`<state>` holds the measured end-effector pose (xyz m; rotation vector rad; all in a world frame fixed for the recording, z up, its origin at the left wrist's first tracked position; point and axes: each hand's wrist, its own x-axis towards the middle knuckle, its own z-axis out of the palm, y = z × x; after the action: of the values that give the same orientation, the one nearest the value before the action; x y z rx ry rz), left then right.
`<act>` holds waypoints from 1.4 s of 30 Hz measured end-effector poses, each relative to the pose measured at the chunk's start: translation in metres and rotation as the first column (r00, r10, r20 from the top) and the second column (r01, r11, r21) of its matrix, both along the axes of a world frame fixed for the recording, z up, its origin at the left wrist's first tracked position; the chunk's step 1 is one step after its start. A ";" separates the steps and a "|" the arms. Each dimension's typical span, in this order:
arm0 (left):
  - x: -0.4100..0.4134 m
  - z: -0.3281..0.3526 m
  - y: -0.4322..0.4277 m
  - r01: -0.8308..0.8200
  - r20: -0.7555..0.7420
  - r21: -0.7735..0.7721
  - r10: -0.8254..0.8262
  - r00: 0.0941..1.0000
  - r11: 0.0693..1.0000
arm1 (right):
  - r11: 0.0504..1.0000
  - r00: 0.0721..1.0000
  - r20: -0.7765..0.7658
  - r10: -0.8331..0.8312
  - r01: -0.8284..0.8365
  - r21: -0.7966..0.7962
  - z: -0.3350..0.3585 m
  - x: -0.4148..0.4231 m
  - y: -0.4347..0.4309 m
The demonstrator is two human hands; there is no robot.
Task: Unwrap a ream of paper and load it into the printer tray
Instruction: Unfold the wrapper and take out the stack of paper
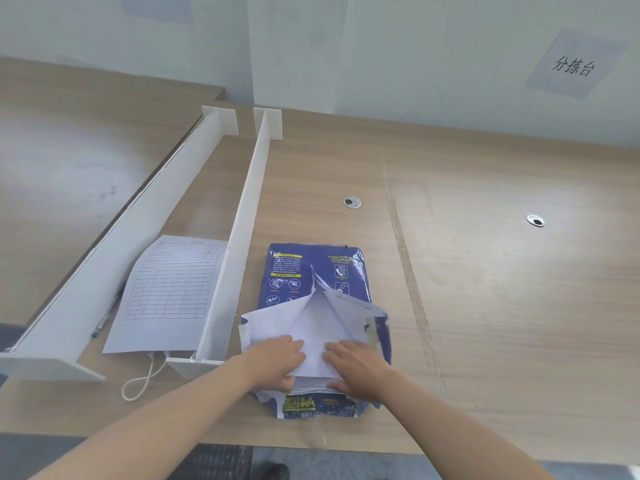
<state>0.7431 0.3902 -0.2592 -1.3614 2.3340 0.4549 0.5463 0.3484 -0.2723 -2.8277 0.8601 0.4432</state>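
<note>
A wooden counter [485, 271] carries two white dividers [239, 237], with a ruled form [169, 292] between them. Just right of them lies the blue paper ream [311, 271], its near wrapper torn open. The left hand [277, 358] and right hand [356, 365] each have a closed grip on the opened wrapper flaps [311, 327].
</note>
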 end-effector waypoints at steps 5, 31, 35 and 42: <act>0.003 0.000 -0.003 0.008 -0.048 0.013 -0.007 0.999 1.000 | 1.000 1.000 0.006 -0.002 0.002 0.026 -0.001 0.001 0.002; 0.013 0.049 -0.023 -0.660 -0.584 0.591 0.811 0.048 0.464 | 0.975 0.972 0.138 -0.190 0.203 -0.094 0.029 0.003 0.014; 0.016 0.067 -0.029 -0.600 -0.502 0.738 0.846 -0.180 0.310 | 0.968 0.936 0.297 -0.188 0.229 -0.108 0.052 -0.001 0.014; 0.032 0.072 -0.027 -0.731 -0.490 0.642 0.857 -0.162 0.229 | 0.920 0.889 0.397 -0.228 0.330 -0.211 0.098 0.004 0.008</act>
<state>0.7748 0.3633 -0.1877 -2.9458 1.2512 2.0026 0.5501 0.3565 -0.1741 -2.8071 1.3016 -0.2582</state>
